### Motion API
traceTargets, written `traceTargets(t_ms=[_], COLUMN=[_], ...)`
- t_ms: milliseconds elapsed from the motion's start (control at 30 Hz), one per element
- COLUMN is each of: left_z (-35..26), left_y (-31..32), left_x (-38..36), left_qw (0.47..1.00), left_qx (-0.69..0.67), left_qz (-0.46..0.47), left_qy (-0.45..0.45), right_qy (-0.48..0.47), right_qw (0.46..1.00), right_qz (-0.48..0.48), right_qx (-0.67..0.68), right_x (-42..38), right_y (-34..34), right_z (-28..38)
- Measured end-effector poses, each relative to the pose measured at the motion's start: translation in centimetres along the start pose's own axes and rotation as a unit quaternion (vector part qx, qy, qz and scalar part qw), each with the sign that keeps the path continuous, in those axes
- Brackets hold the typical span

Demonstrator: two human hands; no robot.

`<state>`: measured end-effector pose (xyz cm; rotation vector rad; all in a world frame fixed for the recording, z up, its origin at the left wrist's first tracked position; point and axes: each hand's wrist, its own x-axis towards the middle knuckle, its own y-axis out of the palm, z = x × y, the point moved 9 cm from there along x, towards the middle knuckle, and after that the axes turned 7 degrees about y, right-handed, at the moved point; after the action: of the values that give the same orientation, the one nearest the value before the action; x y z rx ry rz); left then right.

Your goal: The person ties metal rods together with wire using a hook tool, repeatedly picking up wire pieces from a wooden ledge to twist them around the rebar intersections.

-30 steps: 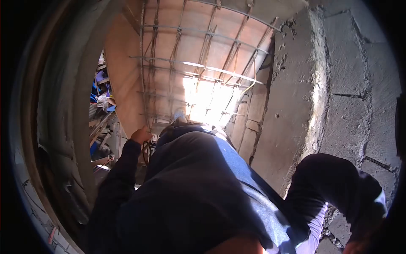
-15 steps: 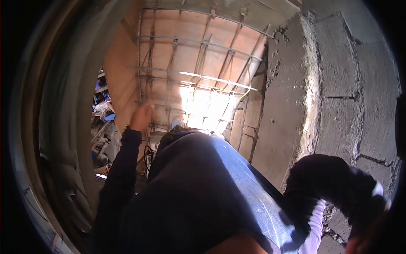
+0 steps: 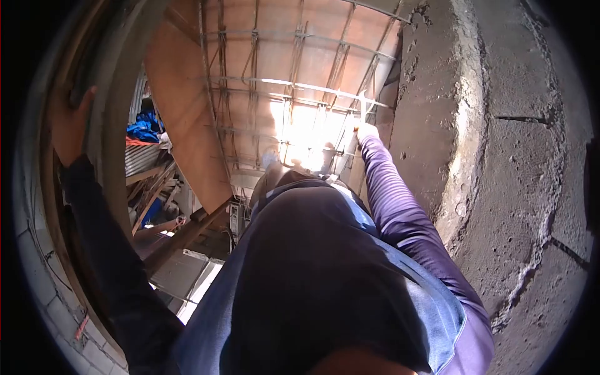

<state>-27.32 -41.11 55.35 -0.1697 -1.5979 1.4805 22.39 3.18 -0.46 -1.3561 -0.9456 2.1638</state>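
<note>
My left hand [image 3: 70, 131] lies against the long wooden frame [image 3: 112, 144] at the left, its thumb spread upward; the other fingers are partly lost in shadow. My right hand [image 3: 367, 132] is stretched forward, its fingers closed at a thin pale bar [image 3: 363, 105] beside the steel rebar grid [image 3: 300, 84]. Glare hides part of that grip. The grid stands in front of orange-brown panels [image 3: 269, 53].
A rough concrete block wall [image 3: 519, 156] with a raised mortar edge runs along the right. On the left, a brown board [image 3: 181, 112] hangs beside an opening with a blue tarp [image 3: 144, 127], corrugated sheet and timber scraps. Strong sunlight falls behind the grid.
My left hand has moved left, from near the grid to the wooden frame. My right arm has swung from the lower right up to the grid. The view has shifted.
</note>
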Motion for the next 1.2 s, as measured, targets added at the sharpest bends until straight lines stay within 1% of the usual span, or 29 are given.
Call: traceTargets(t_ms=[67, 100, 133, 200, 233, 267, 300, 367, 400, 433, 467, 500, 533, 567, 600, 667, 733, 800, 833, 900, 1000, 1033, 1100, 1167, 1200], left_z=[3.2, 3.4, 3.5, 3.9, 5.0, 6.2, 6.0, 5.7, 6.1, 6.9, 7.6, 7.4, 7.4, 7.4, 7.1, 7.6, 7.7, 6.6, 6.8, 7.5, 8.8, 7.9, 8.4, 10.1, 9.6], left_y=[3.0, 3.7, 4.5, 6.1, 7.6, 8.9, 9.0, 9.6, 10.0, 10.2, 10.4, 10.9, 11.0, 11.1, 11.6, 11.5, 11.6, 11.5, 11.8, 11.8, 12.1, 12.3, 12.6, 12.3, 12.5], left_x=[-1.6, -2.4, -3.4, -5.0, -6.0, -7.2, -7.4, -8.1, -8.5, -8.5, -8.7, -9.3, -9.7, -9.7, -9.5, -9.9, -9.6, -9.8, -9.9, -10.1, -10.6, -10.6, -10.5, -10.7, -10.6], left_qw=[0.995, 0.995, 0.995, 0.994, 0.985, 0.971, 0.97, 0.964, 0.963, 0.967, 0.971, 0.97, 0.972, 0.975, 0.975, 0.974, 0.975, 0.971, 0.971, 0.967, 0.966, 0.963, 0.967, 0.975, 0.974], left_qx=[0.089, 0.089, 0.079, 0.069, 0.093, 0.118, 0.118, 0.069, 0.07, 0.082, 0.094, 0.096, 0.095, 0.092, 0.089, 0.107, 0.1, 0.07, 0.067, 0.113, 0.106, 0.068, 0.075, 0.084, 0.087], left_qz=[0.046, 0.049, 0.064, 0.083, 0.139, 0.198, 0.202, 0.242, 0.247, 0.226, 0.204, 0.211, 0.198, 0.183, 0.188, 0.165, 0.17, 0.16, 0.167, 0.163, 0.165, 0.169, 0.162, 0.152, 0.156], left_qy=[0.012, 0.012, 0.009, 0.009, -0.027, -0.062, -0.059, -0.088, -0.083, -0.08, -0.077, -0.071, -0.081, -0.091, -0.081, -0.115, -0.106, -0.162, -0.158, -0.158, -0.166, -0.201, -0.184, -0.142, -0.14], right_qy=[0.001, -0.014, -0.019, -0.074, -0.071, -0.083, -0.096, -0.121, -0.134, -0.078, -0.074, 0.047, 0.167, 0.217, 0.243, 0.276, 0.302, 0.327, 0.338, 0.359, 0.384, 0.388, 0.399, 0.389, 0.377], right_qw=[0.996, 0.998, 0.997, 0.995, 0.995, 0.989, 0.98, 0.954, 0.936, 0.976, 0.977, 0.998, 0.965, 0.916, 0.882, 0.843, 0.832, 0.829, 0.833, 0.843, 0.865, 0.872, 0.882, 0.894, 0.901], right_qz=[0.042, 0.031, 0.054, -0.023, -0.018, 0.003, 0.021, 0.057, 0.077, 0.008, 0.013, 0.048, 0.077, 0.042, 0.035, 0.028, 0.016, 0.001, -0.009, -0.029, -0.066, -0.076, -0.1, -0.116, -0.116], right_qx=[-0.084, -0.046, -0.055, -0.07, -0.068, -0.12, -0.171, -0.269, -0.316, -0.203, -0.2, -0.007, 0.185, 0.336, 0.401, 0.461, 0.465, 0.453, 0.439, 0.4, 0.317, 0.288, 0.23, 0.191, 0.178], right_x=[0.2, 2.9, 0.8, 4.0, 4.2, 4.2, 4.1, 3.9, 3.6, 3.6, 3.9, 4.8, 6.1, 7.2, 8.7, 11.3, 13.4, 14.9, 15.4, 16.4, 18.1, 18.9, 20.4, 21.8, 22.5], right_y=[4.0, 7.1, 6.0, 8.3, 8.4, 9.2, 9.2, 9.0, 9.3, 8.0, 8.3, 9.2, 11.6, 13.5, 15.4, 18.1, 20.3, 22.3, 23.3, 25.2, 27.0, 27.6, 28.7, 29.9, 30.4], right_z=[-1.3, -3.7, -2.3, -4.0, -3.9, -3.6, -2.5, -0.2, 0.4, 0.2, 0.5, -1.5, -4.2, -5.5, -6.7, -8.0, -9.2, -10.3, -10.7, -11.9, -12.1, -11.8, -11.3, -11.3, -11.6])
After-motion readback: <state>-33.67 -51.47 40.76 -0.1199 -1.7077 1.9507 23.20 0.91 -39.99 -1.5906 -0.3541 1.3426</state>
